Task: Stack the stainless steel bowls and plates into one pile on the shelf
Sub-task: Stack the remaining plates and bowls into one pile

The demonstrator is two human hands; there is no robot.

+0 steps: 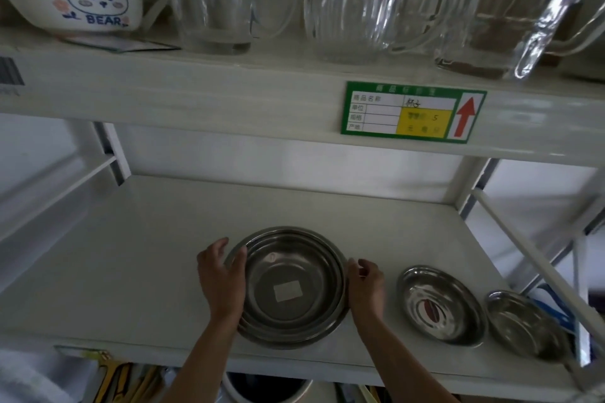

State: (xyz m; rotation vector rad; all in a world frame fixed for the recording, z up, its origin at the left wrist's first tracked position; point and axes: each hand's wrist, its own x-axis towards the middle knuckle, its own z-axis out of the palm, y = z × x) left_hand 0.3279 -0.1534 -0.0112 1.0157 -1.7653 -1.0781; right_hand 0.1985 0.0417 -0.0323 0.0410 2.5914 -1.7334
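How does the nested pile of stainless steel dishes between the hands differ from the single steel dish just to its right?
The nested pile of stainless steel dishes holds several rims one inside another; the single stainless steel dish is one piece. The pile is wider. The left hand and right hand touch the pile's edges; the single dish stands apart, untouched. The pile's top dish bears a pale square label; the single dish shows a reddish mark. Both are round, shiny and upright on the white shelf.

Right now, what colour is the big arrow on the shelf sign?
The arrow is red, on a green-bordered sign; the head view shows it.
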